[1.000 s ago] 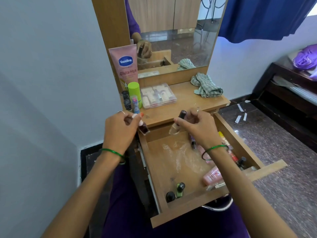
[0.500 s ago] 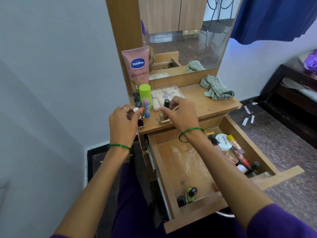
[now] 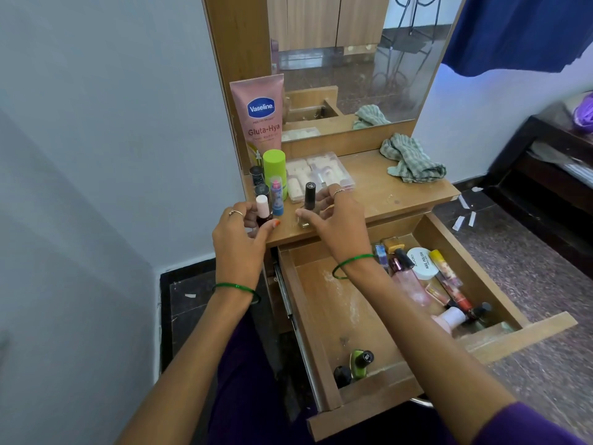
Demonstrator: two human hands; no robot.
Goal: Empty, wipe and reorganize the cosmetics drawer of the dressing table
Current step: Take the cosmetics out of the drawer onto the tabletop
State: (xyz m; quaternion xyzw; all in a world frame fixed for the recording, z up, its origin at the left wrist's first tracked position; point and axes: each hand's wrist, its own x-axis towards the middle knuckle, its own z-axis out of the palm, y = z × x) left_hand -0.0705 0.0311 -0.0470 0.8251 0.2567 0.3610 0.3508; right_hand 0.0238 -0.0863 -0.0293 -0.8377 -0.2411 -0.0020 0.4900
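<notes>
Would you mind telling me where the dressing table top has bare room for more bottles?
Bare wood lies between the clear case and the green cloth, and along the front edge right of the right hand. The left end by the Vaseline tube is crowded.

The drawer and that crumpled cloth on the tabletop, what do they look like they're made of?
Drawer: seems wood or wood-grain laminate board, matte, with tan grain and a whitish dusty smear on its floor. Cloth: soft woven fabric, pale green with checked lines, lying in loose folds.
</notes>
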